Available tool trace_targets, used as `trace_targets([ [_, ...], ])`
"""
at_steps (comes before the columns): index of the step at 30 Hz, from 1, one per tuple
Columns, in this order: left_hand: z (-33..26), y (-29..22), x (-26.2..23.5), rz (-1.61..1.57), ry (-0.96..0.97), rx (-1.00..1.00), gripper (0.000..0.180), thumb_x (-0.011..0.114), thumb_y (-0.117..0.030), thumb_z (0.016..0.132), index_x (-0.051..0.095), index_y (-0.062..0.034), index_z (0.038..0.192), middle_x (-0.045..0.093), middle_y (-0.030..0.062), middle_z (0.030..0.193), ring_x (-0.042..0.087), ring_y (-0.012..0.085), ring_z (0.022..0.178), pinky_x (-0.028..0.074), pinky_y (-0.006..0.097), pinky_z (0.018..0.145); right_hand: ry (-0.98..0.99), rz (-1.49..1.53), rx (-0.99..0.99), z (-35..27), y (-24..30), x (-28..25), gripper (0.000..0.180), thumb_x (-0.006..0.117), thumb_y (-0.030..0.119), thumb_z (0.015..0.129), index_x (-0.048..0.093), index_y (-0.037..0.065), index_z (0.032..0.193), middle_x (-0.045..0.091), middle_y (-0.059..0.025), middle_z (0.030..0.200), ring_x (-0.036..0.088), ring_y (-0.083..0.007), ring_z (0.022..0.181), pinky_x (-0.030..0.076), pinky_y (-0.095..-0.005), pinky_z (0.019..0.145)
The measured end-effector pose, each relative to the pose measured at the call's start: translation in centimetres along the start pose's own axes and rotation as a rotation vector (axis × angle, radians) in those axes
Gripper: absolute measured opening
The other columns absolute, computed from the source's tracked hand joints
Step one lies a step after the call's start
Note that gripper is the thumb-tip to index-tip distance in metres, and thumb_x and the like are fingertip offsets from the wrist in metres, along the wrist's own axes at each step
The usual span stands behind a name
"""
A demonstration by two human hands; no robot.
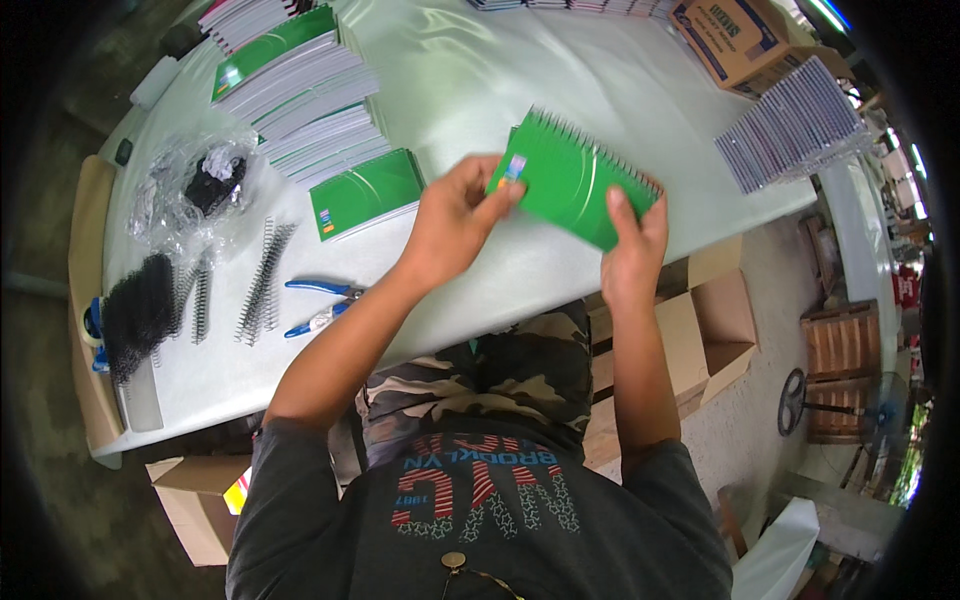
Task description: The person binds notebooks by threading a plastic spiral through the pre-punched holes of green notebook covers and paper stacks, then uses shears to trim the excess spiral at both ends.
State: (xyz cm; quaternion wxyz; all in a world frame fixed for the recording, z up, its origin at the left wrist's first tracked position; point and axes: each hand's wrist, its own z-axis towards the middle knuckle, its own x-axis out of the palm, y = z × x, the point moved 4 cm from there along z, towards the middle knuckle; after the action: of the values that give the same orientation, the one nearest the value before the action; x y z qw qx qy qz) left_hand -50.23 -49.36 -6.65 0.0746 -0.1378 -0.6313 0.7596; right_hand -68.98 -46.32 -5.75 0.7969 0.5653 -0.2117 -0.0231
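A small green notebook with a black wire spiral along its upper right edge hangs tilted above the white table. My left hand pinches its left corner, thumb on the cover. On the opposite side my right hand grips the lower right corner. Both hands hold it just above the table's near edge.
Stacks of green-covered notebooks and one unbound green one lie at the left. Loose black wire spirals, blue-handled pliers and a clear bag sit further left. Bound notebooks and cardboard boxes are at the right.
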Motion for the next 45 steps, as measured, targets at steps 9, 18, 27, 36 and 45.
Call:
trace_targets([
  [9, 7.1, -5.1, 2.9, -0.392, -0.251, 0.08, 0.041, 0.062, -0.027, 0.088, 0.053, 0.0012, 0.117, 0.06, 0.0006, 0.087, 0.052, 0.008, 0.07, 0.042, 0.02, 0.065, -0.082, -0.107, 0.016, 3.2, 1.0, -1.2, 0.025, 0.067, 0.011, 0.084, 0.055, -0.002, 0.101, 0.057, -0.0028, 0.088, 0.051, -0.0072, 0.067, 0.042, -0.0211, 0.062],
  [18, 11.3, 1.8, 0.3, 0.146, 0.022, 0.141, 0.035, 0.054, -0.022, 0.093, 0.054, -0.0048, 0.124, 0.061, 0.0046, 0.085, 0.052, 0.0097, 0.077, 0.047, 0.025, 0.071, -0.332, -0.539, -0.082, 0.2, -4.3, -1.9, 0.055, 0.062, 0.017, 0.086, 0.036, 0.0, 0.132, 0.048, -0.0197, 0.122, 0.048, -0.0285, 0.11, 0.037, -0.0379, 0.096],
  [27, 8.2, 6.9, 0.7, 0.155, -0.339, -0.084, 0.061, 0.063, -0.041, 0.086, 0.047, -0.0011, 0.128, 0.059, 0.0212, 0.114, 0.06, 0.0292, 0.102, 0.047, 0.037, 0.089, -0.046, -0.655, -0.054, 0.3, -8.4, -2.9, 0.059, 0.057, 0.014, 0.088, 0.031, -0.001, 0.138, 0.045, -0.0244, 0.132, 0.047, -0.0358, 0.119, 0.038, -0.0381, 0.098],
  [36, 4.0, 1.3, -1.5, 0.758, -0.285, 0.149, 0.057, 0.062, -0.029, 0.086, 0.042, -0.0006, 0.131, 0.048, 0.0213, 0.131, 0.047, 0.0369, 0.119, 0.04, 0.041, 0.098, -0.139, -0.499, -0.036, -0.7, -7.4, -2.9, 0.052, 0.056, 0.013, 0.09, 0.037, -0.003, 0.136, 0.051, -0.021, 0.128, 0.05, -0.0275, 0.119, 0.038, -0.0336, 0.098],
  [45, -8.6, 1.4, -6.2, 1.137, -0.099, 0.365, 0.04, 0.055, 0.001, 0.073, 0.06, -0.0026, 0.112, 0.061, 0.0149, 0.116, 0.06, 0.0305, 0.106, 0.048, 0.038, 0.092, 0.278, 0.455, 0.772, -7.3, -6.3, 2.7, 0.041, 0.052, 0.013, 0.093, 0.044, -0.005, 0.129, 0.051, -0.016, 0.129, 0.051, -0.0235, 0.117, 0.04, -0.0353, 0.099],
])
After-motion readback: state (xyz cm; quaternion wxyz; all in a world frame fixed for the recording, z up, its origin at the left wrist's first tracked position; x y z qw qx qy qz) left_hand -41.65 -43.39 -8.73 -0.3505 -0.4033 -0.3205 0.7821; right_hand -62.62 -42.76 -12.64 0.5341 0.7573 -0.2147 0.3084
